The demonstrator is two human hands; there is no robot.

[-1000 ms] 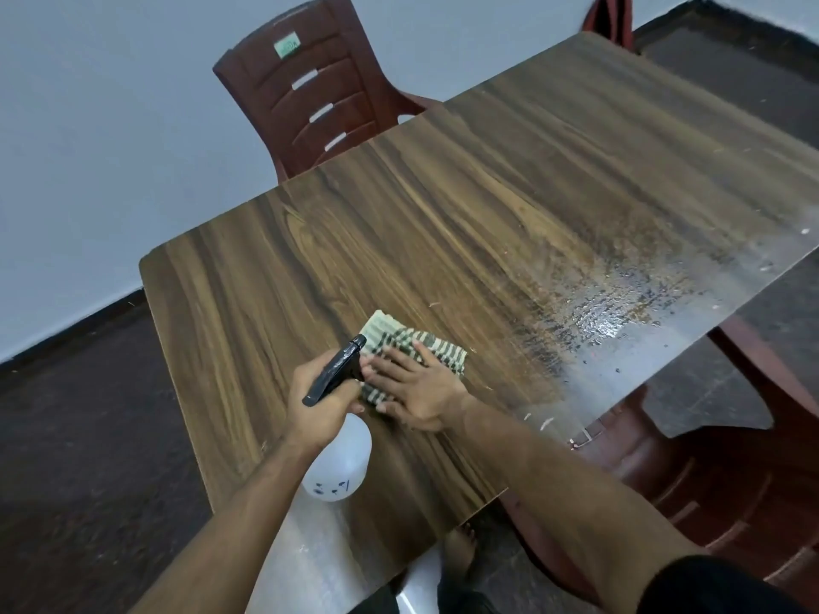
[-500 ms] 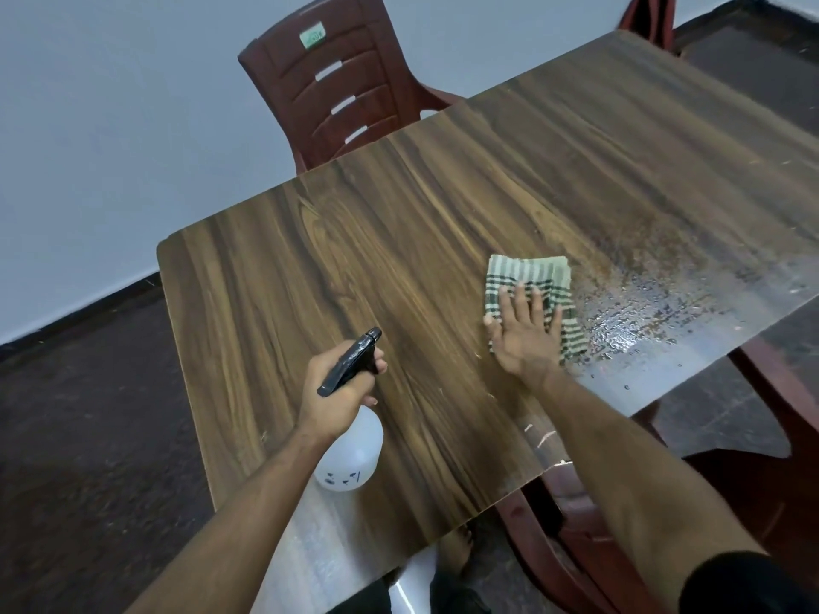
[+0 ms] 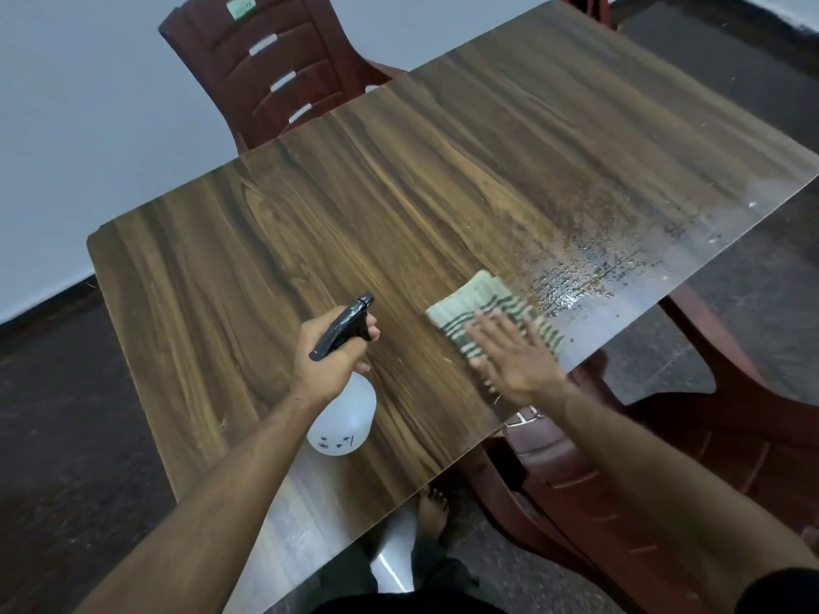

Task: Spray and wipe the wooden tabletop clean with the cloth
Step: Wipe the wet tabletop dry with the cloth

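While I am looking down from the head camera, the wooden counter (image 3: 399, 206) is filling most of my view, its right part near the edge glistening with spray droplets (image 3: 589, 281). A dark red plastic chair (image 3: 274, 68) is standing at the far side, and another chair (image 3: 664, 471) is sitting under the near right edge. My right hand (image 3: 516, 354) is pressing flat, fingers straight and spread, on the green striped cloth (image 3: 483, 310), which is lying just beside the wet patch. My left hand (image 3: 330, 352) is curling around the neck of the white spray bottle (image 3: 341, 418), its black nozzle pointing away from me.
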